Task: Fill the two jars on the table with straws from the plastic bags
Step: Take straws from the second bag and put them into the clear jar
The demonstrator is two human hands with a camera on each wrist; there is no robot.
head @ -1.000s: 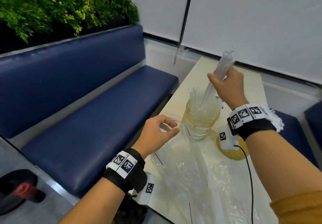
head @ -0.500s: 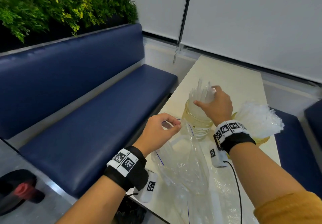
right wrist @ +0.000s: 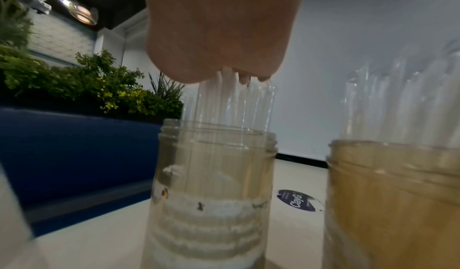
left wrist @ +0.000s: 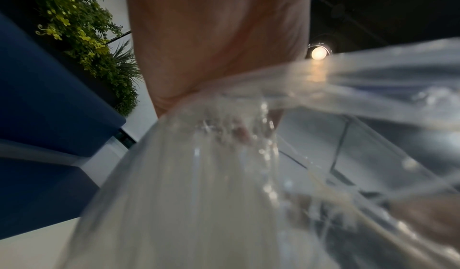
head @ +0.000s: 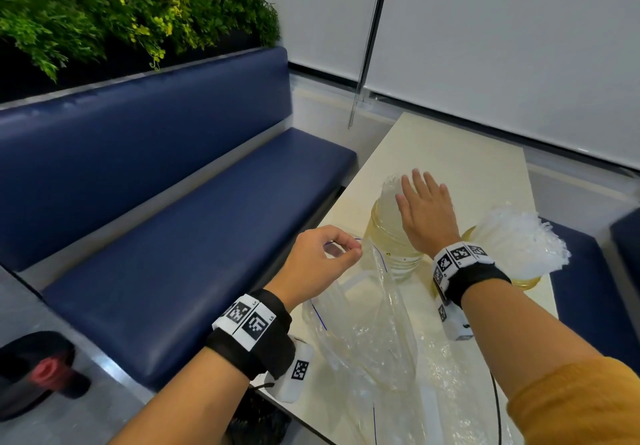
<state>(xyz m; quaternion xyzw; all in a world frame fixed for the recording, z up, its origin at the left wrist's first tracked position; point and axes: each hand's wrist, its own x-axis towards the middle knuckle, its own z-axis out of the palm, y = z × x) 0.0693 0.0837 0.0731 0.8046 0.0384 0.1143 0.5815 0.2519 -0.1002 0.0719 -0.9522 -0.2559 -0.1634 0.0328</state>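
Two jars stand on the pale table [head: 450,154]. The left jar [head: 388,233] [right wrist: 214,184] holds clear straws [head: 391,188] [right wrist: 231,104] that stick up above its rim. My right hand [head: 424,209] [right wrist: 214,29] lies flat with straight fingers on top of those straws. The right jar [head: 526,280] [right wrist: 395,204], amber-tinted, is packed with a spreading bunch of clear straws [head: 519,244] [right wrist: 403,104]. My left hand [head: 322,259] [left wrist: 219,43] pinches the mouth of a clear plastic bag [head: 367,340] [left wrist: 224,194] that lies on the near table.
A blue bench [head: 173,230] runs along the table's left side, with green plants [head: 121,15] behind it. More crumpled clear plastic [head: 460,392] covers the near table. A round blue sticker [right wrist: 298,200] lies on the table behind the jars. A black and red object [head: 38,372] sits low left.
My right hand lowered a bunch of straws into the left jar, let go, and now lies flat on their tops. The left hand has kept its hold on the bag.
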